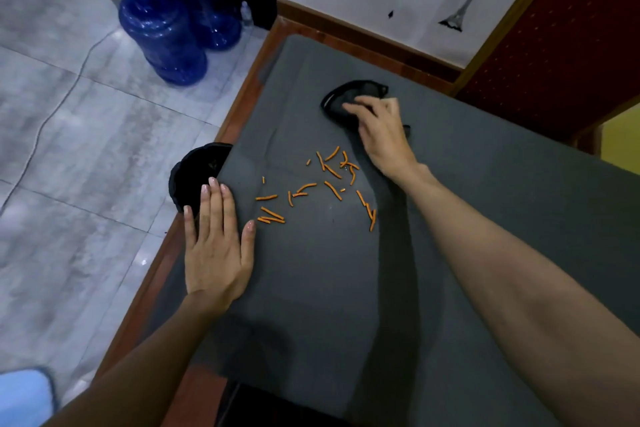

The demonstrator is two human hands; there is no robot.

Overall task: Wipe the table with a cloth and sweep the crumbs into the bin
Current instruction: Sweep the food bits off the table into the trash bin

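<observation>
Several thin orange crumbs [325,184] lie scattered on the grey-covered table [467,218] near its middle. A black cloth [341,99] sits bunched at the far side of the table, and my right hand [379,133] rests on top of it with fingers curled over it. My left hand [216,239] lies flat, fingers together, on the table's left edge, just left of the crumbs. A black bin [190,173] stands on the floor right below that edge, partly hidden by the table and my left fingertips.
Two blue water jugs [166,28] stand on the tiled floor at the back left. A red chair with a gold frame [561,45] is at the table's far right. A wooden rim [242,97] shows along the table's left side. Something light blue [24,395] is at the bottom left.
</observation>
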